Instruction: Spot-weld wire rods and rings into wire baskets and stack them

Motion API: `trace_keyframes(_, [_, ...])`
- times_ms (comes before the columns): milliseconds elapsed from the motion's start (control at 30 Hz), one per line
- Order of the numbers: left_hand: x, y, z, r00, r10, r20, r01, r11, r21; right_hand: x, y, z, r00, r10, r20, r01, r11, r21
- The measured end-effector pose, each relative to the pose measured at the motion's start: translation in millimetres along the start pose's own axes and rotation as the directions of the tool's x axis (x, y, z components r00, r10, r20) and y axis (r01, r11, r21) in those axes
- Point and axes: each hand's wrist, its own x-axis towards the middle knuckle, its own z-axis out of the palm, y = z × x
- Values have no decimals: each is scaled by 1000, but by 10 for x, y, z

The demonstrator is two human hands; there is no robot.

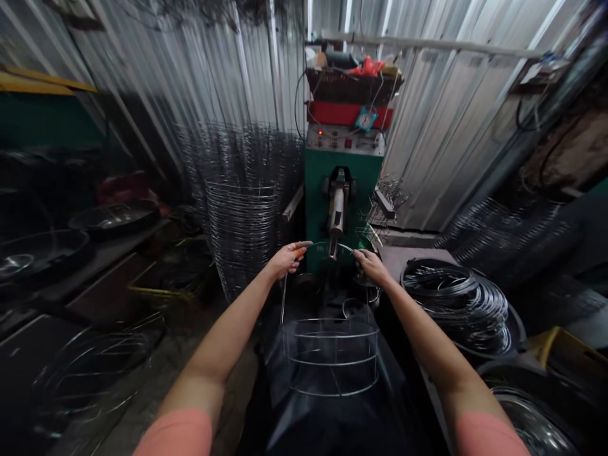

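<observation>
Both my arms reach forward to a green welding machine (342, 190) with a metal head (336, 215) in its middle. My left hand (286, 258) is closed on the top rim wire of a round wire basket frame (330, 358). My right hand (371, 265) is closed on the same rim wire on the other side. The rim arcs between my hands and sits right under the machine's head. The basket's rings and upright wires hang down toward me.
A tall stack of wire baskets (242, 234) stands left of the machine. Coils of wire rings (458, 304) lie on a surface at right. Dark metal pans (114, 218) sit on a shelf at left. A red and black crate (351, 95) tops the machine. Corrugated metal walls behind.
</observation>
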Motion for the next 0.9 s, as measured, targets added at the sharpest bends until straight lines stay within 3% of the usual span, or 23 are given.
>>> trace_keyframes(133, [104, -366, -51, 993, -120, -5, 120, 992, 24, -12, 473, 244, 997, -15, -71, 12, 999, -44])
trace_keyframes(267, [157, -565, -99, 994, -113, 13, 112, 992, 66, -29, 706, 368, 988, -98, -116, 85, 990, -112])
trace_keyframes(467, [250, -669, -125, 988, 143, 51, -152, 943, 297, 26, 749, 314, 993, -119, -18, 113, 977, -183])
trace_keyframes(567, [310, -701, -101, 945, 315, 88, -322, 851, 414, 101, 731, 294, 990, -139, -4, 134, 967, -214])
trace_keyframes(667, [359, -719, -84, 912, 378, 161, -404, 752, 520, 151, 731, 319, 973, -227, 31, 227, 938, -262])
trace_keyframes(767, [389, -708, -88, 894, 372, 250, -442, 639, 630, 155, 725, 354, 959, -263, 107, 282, 834, -474])
trace_keyframes(900, [412, -677, -108, 873, 366, 322, -473, 477, 741, 127, 659, 383, 977, -135, 166, 214, 577, -788])
